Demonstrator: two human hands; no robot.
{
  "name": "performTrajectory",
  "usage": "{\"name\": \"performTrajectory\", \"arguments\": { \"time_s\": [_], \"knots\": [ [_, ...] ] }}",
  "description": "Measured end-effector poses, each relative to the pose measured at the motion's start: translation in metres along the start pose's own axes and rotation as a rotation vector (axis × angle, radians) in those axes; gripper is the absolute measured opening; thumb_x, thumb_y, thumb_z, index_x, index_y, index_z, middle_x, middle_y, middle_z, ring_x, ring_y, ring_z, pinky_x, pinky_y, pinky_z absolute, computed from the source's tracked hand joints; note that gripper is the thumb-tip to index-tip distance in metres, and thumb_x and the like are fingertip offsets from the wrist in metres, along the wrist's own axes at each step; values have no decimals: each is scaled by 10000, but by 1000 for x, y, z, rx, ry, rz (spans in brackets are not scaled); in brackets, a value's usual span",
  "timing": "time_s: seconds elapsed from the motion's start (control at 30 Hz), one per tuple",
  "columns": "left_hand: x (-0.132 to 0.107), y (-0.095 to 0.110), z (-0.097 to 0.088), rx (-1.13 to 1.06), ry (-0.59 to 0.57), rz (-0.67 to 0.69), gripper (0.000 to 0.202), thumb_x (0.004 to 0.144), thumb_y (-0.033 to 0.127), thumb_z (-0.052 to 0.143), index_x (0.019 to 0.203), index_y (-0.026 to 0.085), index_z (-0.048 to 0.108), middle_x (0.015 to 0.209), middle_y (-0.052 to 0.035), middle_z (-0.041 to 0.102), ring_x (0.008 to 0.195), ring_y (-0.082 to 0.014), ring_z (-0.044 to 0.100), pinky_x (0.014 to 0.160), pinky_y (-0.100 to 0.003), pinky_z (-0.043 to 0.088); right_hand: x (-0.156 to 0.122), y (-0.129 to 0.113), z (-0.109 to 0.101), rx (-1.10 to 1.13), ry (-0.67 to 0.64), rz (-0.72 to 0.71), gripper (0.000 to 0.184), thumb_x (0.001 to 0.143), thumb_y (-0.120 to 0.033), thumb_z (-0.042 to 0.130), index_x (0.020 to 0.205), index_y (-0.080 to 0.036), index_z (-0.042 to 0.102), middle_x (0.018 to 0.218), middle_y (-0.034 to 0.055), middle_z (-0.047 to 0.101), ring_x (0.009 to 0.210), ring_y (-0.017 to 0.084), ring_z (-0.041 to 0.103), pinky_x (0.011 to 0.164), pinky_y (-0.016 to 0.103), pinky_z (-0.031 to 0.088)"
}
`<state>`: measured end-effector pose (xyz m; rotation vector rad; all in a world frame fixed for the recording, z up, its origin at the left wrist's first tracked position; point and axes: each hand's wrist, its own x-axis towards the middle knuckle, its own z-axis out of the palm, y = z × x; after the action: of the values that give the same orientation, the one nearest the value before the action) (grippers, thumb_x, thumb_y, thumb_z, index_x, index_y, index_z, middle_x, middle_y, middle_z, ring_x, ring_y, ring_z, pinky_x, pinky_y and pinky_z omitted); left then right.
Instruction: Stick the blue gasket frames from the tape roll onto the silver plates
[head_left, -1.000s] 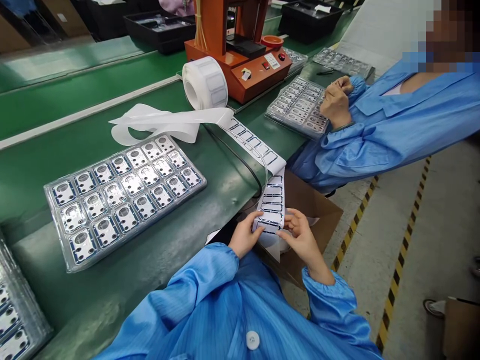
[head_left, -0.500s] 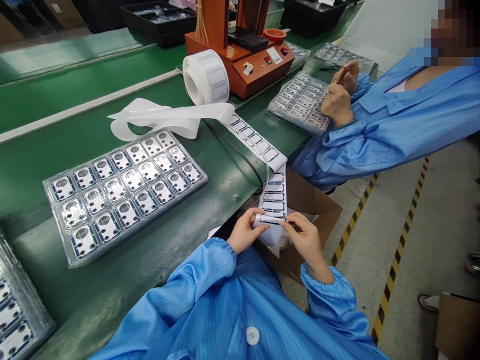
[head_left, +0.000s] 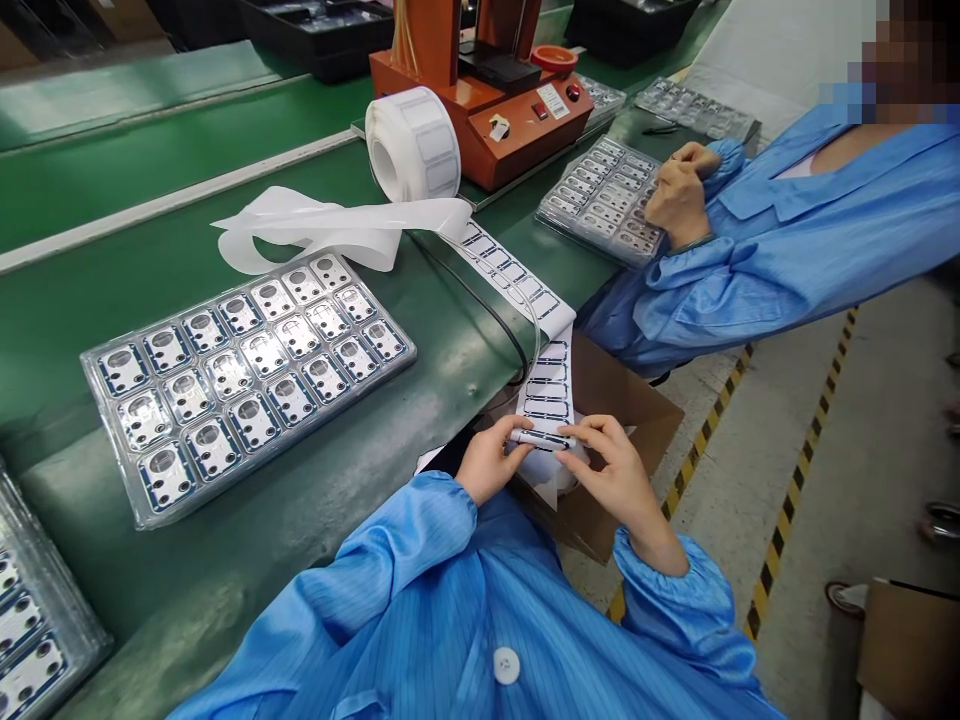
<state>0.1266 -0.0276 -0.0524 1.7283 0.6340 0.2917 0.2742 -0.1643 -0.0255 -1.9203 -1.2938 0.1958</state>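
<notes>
A white strip of labels [head_left: 548,392] with dark blue and black outlines hangs over the table edge and bends near its lower end. My left hand [head_left: 495,460] pinches the left side of this bend between thumb and fingers. At the right side, my right hand [head_left: 611,470] has its thumb and forefinger around the edge of the bend, a little apart with the strip between them. Farther up, the label strip lies on the green table beside a loose, curled white backing ribbon [head_left: 330,225].
A clear tray [head_left: 251,385] of metal-faced parts lies left; another tray [head_left: 56,610] is at the lower left. Behind stand a label roll [head_left: 431,145] and an orange machine [head_left: 487,150]. A cardboard box [head_left: 630,400] sits below the strip. A co-worker's hands [head_left: 679,195] are above another tray [head_left: 604,200].
My right thumb and forefinger have spread slightly at the strip's edge, and the right forearm has shifted a little to the right. My left hand stays almost in place.
</notes>
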Motion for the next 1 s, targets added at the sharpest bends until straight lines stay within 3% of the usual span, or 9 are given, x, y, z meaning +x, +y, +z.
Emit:
{"name": "performTrajectory", "arguments": {
  "time_s": [0.23,0.43,0.63,0.77,1.0],
  "knots": [
    [-3,1,0,117,6,117,202,862,229,619,1059,256,657,1036,-27,717,980,-208,663,869,-288,494,1,-18,3,-409,-64,-139,231,939,-414,599,1041,-253,729,999,80,665,919,248,577,795,396,402],
    [-3,0,3,18,6,42,218,859,288,663,1064,214,669,855,2,708,710,-146,614,699,-244,471,3,-17,9,-417,-61,-204,203,972,-325,549,900,-212,701,860,53,680,825,214,585,767,372,376],
    [-1,-1,2,-62,38,23,135,865,270,662,960,187,710,848,8,729,741,-124,629,685,-204,451,6,-18,5,-462,-46,-252,199,961,-347,581,950,-192,704,880,50,686,829,207,601,765,365,394],
    [0,-1,1,-44,44,12,194,880,325,653,987,182,728,827,6,724,713,-120,606,645,-204,418,5,-17,-5,-462,-10,-275,217,943,-341,609,1048,-176,704,989,78,689,907,220,624,796,369,428],
    [0,1,-1,-25,36,-16,283,885,378,645,1057,171,730,806,0,718,671,-118,585,602,-205,402,8,-28,-23,-517,27,-357,158,929,-224,615,1038,-148,699,952,80,695,865,212,627,786,356,448]
  ]
}}
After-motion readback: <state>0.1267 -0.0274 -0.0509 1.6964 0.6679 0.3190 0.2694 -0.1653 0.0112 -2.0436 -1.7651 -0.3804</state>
